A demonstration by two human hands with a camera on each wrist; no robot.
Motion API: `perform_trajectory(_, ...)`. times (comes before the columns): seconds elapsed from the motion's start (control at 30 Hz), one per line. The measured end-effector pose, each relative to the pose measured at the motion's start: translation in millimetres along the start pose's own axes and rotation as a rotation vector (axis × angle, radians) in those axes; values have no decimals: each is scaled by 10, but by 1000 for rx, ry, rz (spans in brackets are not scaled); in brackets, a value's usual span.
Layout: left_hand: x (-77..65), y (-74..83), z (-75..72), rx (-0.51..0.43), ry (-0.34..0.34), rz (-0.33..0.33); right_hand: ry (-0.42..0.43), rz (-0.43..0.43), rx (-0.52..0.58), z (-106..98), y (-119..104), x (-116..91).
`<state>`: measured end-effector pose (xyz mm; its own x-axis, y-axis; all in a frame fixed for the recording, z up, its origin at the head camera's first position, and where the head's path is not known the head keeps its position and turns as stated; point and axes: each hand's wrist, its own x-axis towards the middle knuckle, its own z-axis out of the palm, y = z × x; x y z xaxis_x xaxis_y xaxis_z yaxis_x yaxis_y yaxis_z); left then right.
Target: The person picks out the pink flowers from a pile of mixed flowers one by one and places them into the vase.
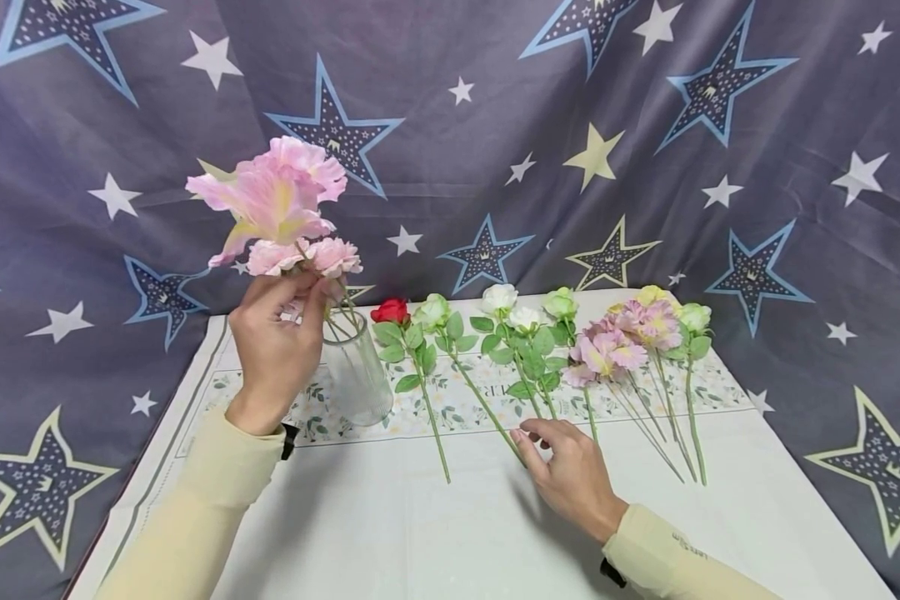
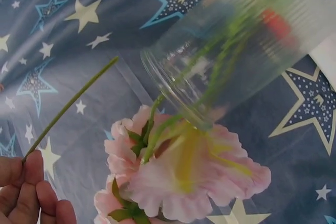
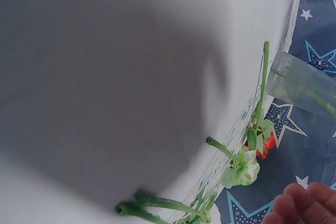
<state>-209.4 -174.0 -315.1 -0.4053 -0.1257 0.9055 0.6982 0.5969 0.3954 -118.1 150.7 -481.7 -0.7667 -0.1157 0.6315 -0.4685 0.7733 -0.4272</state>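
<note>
My left hand is raised above the ribbed clear glass vase and pinches a thin green stem. The stem's cut end is free in the left wrist view. Large pink-and-yellow flowers and smaller pink blooms show just above this hand. In the left wrist view, a big pink flower sits at the vase mouth, with green stems inside the glass. My right hand, fingers loosely bent, hovers over the table with its fingertips close to the stem of a pale green rose.
A red rose lies beside the vase. To its right lie white roses, another green rose, several pink-purple flowers, a yellow bloom and a further green rose. A starry curtain hangs behind the white-covered table.
</note>
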Motion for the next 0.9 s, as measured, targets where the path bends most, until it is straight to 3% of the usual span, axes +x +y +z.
perform_trajectory(0.23,-91,-112,23,87,-28,-22,-4,2,5,-2,0,-3)
perform_trajectory(0.5,-299,-230,48,238,-179,-62,-7,9,6,-7,2,-11)
perform_trajectory(0.9,-465,-301,60,366,-312,-55,-14,8,-3,-9,-1,2)
